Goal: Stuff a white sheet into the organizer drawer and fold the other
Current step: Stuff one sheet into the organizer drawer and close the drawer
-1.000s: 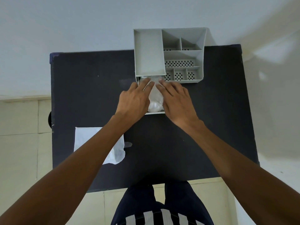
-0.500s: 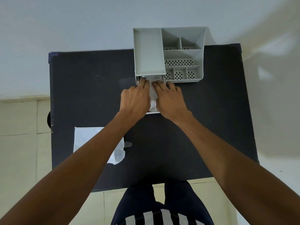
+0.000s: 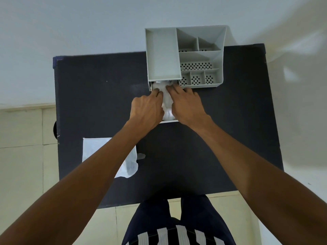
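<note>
From the head camera I look down on a black rectangular surface (image 3: 99, 96) with a grey plastic desk organizer (image 3: 184, 55) standing at its far edge, and I take that organizer as my landmark. Its white pull-out drawer (image 3: 169, 121) is drawn out toward me from under the organizer's left compartment, and a crumpled white sheet (image 3: 167, 101) fills the drawer, bunched up between my two hands and reaching back under the organizer's front edge. My left hand (image 3: 147, 108) lies palm-down on the left part of the sheet, its fingers (image 3: 156, 93) held close together and pressing the sheet down into the drawer just in front of the organizer. My right hand (image 3: 186, 105) lies palm-down on the right part, its fingers (image 3: 172, 88) slightly fanned, tips pushing the sheet toward the drawer's opening at the organizer. Neither hand is closed round the sheet; both press flat on it. The second white sheet (image 3: 95, 149) lies flat on the surface well nearer me and to the left of the organizer, partly hidden under my left forearm, its near right corner rumpled.
</note>
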